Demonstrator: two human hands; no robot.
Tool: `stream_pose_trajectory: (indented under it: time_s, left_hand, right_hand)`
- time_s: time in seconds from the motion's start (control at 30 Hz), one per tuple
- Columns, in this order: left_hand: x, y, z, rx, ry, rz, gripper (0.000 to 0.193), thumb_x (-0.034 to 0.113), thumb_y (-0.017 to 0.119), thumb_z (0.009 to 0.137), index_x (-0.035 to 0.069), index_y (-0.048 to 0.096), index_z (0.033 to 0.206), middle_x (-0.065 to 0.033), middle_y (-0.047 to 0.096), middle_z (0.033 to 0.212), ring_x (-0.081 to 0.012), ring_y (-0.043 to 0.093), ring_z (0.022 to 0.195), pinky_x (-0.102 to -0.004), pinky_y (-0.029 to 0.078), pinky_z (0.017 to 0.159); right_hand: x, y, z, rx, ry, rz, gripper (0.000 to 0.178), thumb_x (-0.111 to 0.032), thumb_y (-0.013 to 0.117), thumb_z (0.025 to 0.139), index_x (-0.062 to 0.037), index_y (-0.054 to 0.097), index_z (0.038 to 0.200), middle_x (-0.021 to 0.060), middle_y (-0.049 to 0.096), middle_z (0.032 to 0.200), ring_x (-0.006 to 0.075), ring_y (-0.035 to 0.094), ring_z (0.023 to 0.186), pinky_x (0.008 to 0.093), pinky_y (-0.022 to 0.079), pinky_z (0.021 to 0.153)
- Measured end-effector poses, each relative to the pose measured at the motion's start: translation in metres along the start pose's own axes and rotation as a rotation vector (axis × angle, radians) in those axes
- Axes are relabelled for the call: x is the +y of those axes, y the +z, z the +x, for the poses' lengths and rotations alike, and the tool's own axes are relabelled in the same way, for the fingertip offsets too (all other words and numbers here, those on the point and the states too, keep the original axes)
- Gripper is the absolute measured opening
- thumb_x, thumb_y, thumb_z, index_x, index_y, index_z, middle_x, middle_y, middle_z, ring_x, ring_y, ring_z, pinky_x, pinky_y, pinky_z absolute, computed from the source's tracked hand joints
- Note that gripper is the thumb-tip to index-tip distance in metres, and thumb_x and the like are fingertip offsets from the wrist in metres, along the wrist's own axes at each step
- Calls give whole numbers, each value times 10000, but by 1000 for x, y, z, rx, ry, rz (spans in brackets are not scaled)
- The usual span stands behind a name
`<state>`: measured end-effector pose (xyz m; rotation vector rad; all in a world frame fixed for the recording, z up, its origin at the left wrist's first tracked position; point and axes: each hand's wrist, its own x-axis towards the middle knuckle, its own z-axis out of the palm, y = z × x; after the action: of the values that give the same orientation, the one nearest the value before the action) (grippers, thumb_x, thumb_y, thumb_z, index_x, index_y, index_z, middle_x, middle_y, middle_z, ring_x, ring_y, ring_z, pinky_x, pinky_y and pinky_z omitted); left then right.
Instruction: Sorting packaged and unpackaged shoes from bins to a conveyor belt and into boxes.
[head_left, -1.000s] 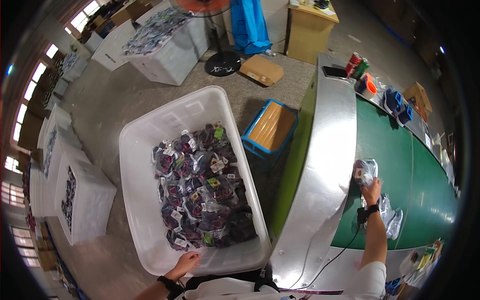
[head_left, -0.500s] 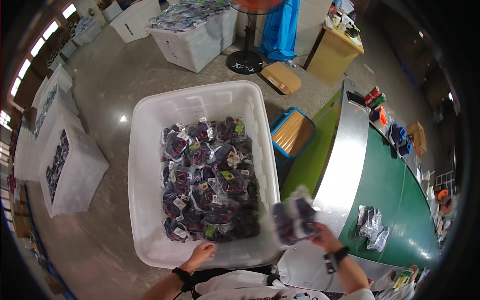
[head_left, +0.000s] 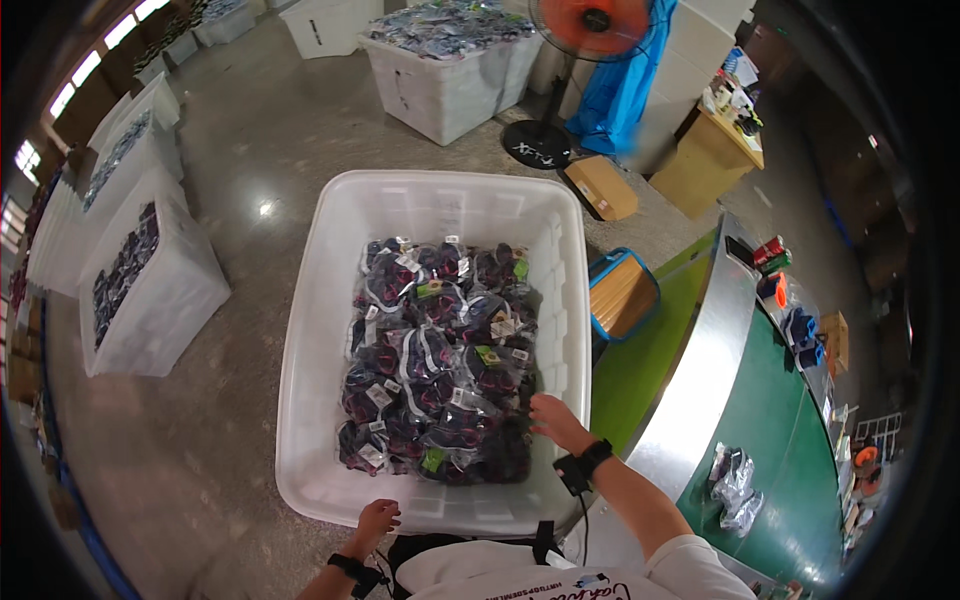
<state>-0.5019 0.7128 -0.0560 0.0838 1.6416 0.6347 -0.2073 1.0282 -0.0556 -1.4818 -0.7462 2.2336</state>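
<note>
A large white plastic bin (head_left: pixel 312 330) stands in front of me, holding many dark shoes with pink trim in clear plastic bags, some with white or green tags. One bagged pair of shoes (head_left: pixel 428 356) with pale edges lies on top near the middle of the pile. My right hand (head_left: pixel 557 420) is over the bin's right side beside the pile, fingers loosely extended with nothing in them. Near the bin's front rim, my left hand (head_left: pixel 378 518) hovers empty, its fingers slightly bent and apart.
To the right curves a green conveyor belt (head_left: pixel 745 400) with a metal edge; a clear-bagged item (head_left: pixel 735 490) lies on it. A blue-framed stool (head_left: pixel 624 295) stands between bin and conveyor. Beyond are a fan (head_left: pixel 537 143), a cardboard box (head_left: pixel 602 187) and other filled white bins (head_left: pixel 160 290).
My right hand has moved left from the conveyor's edge to over the bin and let go of the bagged shoes, which now lie on the pile. The view has shifted.
</note>
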Motion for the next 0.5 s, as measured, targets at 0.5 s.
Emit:
stream_pose_trajectory:
  time_s: [0.5]
  left_hand:
    - [52,75,50,-306,-165,213,327,190,536,845,12,504,1117,-126,598,982,-226,607,783,-325,512,638]
  right_hand:
    - [108,-347,-295,1781,-392,-767,494,-217,666,707,11,486,1107,176,575,958,305,550,894,373,444,775]
